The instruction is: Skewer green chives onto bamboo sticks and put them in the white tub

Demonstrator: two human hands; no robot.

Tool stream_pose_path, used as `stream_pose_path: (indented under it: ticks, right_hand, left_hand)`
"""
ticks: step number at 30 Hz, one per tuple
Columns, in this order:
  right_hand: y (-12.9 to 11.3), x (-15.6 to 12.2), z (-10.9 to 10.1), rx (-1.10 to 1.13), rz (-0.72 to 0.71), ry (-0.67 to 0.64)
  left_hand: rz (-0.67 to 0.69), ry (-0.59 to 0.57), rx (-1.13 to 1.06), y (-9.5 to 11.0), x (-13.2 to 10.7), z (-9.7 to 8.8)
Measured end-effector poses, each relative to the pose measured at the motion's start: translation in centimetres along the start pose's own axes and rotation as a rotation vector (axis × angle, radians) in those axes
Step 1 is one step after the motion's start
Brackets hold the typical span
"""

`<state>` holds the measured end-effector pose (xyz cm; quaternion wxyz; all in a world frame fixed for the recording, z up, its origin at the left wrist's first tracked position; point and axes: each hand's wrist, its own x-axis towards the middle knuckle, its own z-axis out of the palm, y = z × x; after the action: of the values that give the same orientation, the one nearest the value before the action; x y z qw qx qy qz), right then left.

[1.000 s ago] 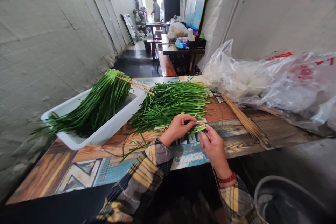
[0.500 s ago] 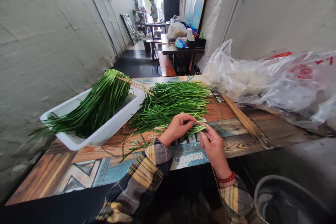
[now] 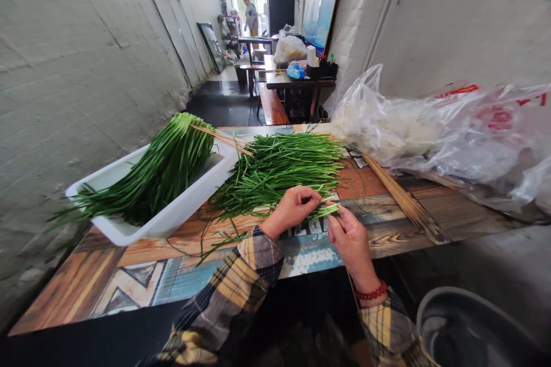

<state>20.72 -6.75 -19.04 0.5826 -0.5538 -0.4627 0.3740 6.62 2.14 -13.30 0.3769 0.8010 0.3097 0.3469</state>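
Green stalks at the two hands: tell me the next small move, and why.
Probably draw the green stalks closer together at their pale ends, which look slightly spread: the left hand appears to pinch one, and the right hand has its fingers at the others.
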Motion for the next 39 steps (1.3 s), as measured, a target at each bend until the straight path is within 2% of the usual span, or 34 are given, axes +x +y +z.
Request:
stream_pose_path:
  ticks: [23, 29, 34, 36, 39]
  right_hand:
    - [-0.8, -0.1, 0.2, 0.072, 0.012, -0.018]
    - [-0.9, -0.2, 0.1, 0.057, 0.002, -0.042]
    - [-0.4, -0.1, 0.2, 0.060, 0.002, -0.041]
    - [-0.4, -0.1, 0.2, 0.070, 0.006, -0.041]
    - [-0.5, -0.1, 0.3, 0.072, 0.005, -0.044]
  left_hand:
    - [0.138, -0.083, 0.214, -0.5, 0.0, 0.2]
    - [0.110, -0.174, 0.211, -1.2, -0.2, 0.7]
    - [0.136, -0.234, 0.209, -0.9, -0.2, 0.6]
    - [0.127, -0.207, 0.196, -0.8, -0.1, 0.3]
    - [0.063, -0.018, 0.200, -1.2, 0.3, -0.2]
